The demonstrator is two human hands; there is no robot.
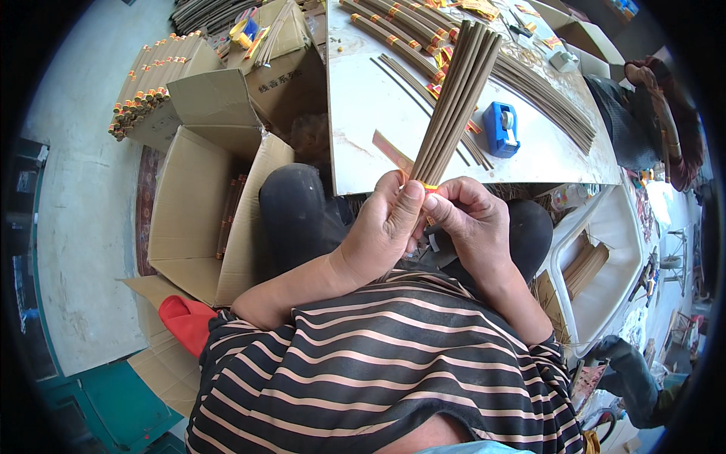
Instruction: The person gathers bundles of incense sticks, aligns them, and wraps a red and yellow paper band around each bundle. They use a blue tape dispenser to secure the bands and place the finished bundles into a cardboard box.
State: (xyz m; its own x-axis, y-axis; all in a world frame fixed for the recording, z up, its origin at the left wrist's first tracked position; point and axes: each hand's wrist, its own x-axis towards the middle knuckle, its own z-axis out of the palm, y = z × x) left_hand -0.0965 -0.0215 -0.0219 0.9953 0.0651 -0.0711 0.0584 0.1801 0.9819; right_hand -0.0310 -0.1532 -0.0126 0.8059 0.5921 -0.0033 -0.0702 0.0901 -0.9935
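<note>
Over the near edge of the white table (pixel 352 91), a bundle of brown incense sticks (pixel 460 106) fans out upward and leans right. My left hand (pixel 378 231) is closed round its lower end, thumb on top. A red and yellow paper band (pixel 430 187) wraps the sticks there. With thumb and fingers together, my right hand (pixel 478 223) pinches the band from the other side. A pale paper strip (pixel 392 153) sticks out beyond my left fingers. Nearby on the table stands a blue tape dispenser (pixel 501 129). The lower tips of the bundle are mostly hidden by my hands.
Banded bundles (pixel 397 34) and loose incense sticks (pixel 548 102) lie across the table. At left, an open cardboard box (pixel 193 204) holds a few bundles, with a stack of bundles (pixel 155 76) behind it. A white tub (pixel 605 257) stands at right. Another person (pixel 628 121) is at the right.
</note>
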